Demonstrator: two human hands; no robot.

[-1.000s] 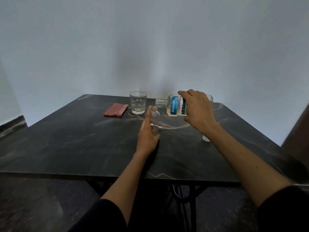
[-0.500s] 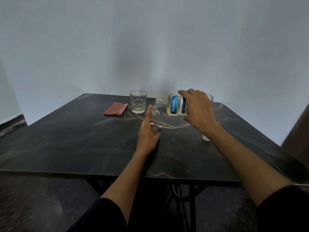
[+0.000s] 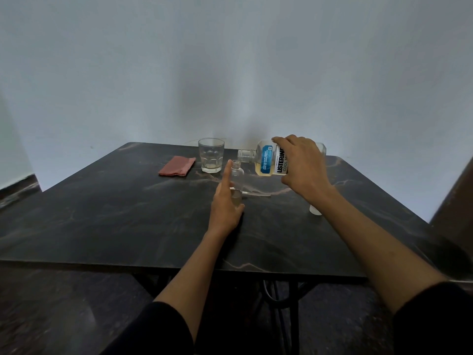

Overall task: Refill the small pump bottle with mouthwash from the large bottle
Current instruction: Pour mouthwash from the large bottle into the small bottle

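Note:
A small clear bottle (image 3: 237, 179) stands uncapped on the dark marble table (image 3: 102, 213), a little pale liquid in its base. My left hand (image 3: 226, 203) wraps its lower part, index finger pointing up beside the neck. My right hand (image 3: 299, 165) grips the large mouthwash bottle (image 3: 266, 160), held on its side above the table, open neck pointing left just above and right of the small bottle's mouth. Yellowish liquid lies low in the large bottle. The pump head with its tube (image 3: 256, 193) lies on the table behind the small bottle.
A clear drinking glass (image 3: 211, 158) stands behind the small bottle, and a folded pink cloth (image 3: 177, 166) lies to its left. A white cap (image 3: 315, 210) sits on the table under my right forearm. A pale wall rises close behind the table.
The large bottle has risen slightly and stays tipped on its side. My left hand keeps hold of the small bottle in the same spot.

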